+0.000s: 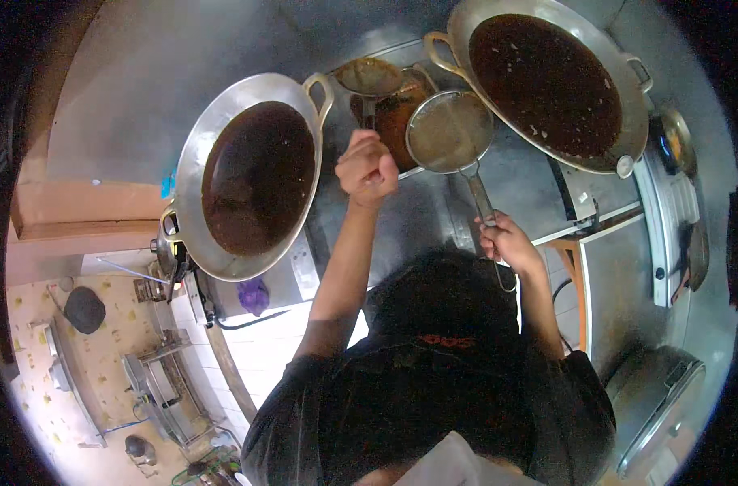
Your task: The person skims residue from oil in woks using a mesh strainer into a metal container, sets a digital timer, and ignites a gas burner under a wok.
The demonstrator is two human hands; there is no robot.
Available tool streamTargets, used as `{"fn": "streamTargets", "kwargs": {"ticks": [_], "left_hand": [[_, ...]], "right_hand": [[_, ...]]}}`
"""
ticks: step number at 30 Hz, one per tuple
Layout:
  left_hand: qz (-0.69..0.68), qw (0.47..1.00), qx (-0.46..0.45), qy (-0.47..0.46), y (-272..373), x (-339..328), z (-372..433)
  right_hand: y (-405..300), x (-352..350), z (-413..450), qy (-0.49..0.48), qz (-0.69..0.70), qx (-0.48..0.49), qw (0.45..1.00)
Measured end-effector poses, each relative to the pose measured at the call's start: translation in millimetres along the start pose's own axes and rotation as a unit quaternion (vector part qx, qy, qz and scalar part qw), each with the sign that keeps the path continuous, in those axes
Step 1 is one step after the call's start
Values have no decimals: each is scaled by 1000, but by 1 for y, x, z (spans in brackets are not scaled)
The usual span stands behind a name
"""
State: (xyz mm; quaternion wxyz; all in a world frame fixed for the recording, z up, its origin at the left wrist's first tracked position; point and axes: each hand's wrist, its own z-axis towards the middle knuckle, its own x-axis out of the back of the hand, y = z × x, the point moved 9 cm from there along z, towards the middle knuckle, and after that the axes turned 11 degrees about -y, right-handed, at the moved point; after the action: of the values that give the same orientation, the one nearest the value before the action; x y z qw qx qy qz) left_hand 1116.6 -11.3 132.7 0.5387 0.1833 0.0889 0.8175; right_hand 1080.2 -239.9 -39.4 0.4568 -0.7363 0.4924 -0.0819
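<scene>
My right hand (507, 242) is closed around the metal handle of a round mesh strainer (451, 132), which has a wire loop at its end. My left hand (368, 167) makes a fist around the handle of a second strainer (369, 76), its mesh stained brown. Beneath both strainers lies a rectangular metal tray (414, 172), partly hidden, with reddish-brown contents. A large wok of dark liquid (256, 182) stands to the left of my left hand. Another large wok of dark liquid (545, 85), with pale bits floating in it, is at the upper right.
A purple cloth (253, 296) lies on the metal surface below the left wok. At the right, a small pan (674, 143) sits beside a white appliance (667, 243). A patterned wall at lower left has a hanging wok (84, 310) and a metal sink-like fixture (162, 392).
</scene>
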Motion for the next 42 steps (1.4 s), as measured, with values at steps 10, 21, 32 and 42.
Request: {"fn": "streamTargets", "kwargs": {"ticks": [10,21,32,42], "left_hand": [[202,912,305,-188,-52,-15,-178],[-471,488,729,-89,48,-82,-196],[-255,652,714,-10,11,-37,-177],[-456,545,700,65,-16,-53,-191]], "right_hand": [[22,6,-19,-24,28,14,999],[2,-68,51,-18,3,160,987],[-34,-112,76,31,-426,396,813],[-61,-136,27,36,-562,364,742]]}}
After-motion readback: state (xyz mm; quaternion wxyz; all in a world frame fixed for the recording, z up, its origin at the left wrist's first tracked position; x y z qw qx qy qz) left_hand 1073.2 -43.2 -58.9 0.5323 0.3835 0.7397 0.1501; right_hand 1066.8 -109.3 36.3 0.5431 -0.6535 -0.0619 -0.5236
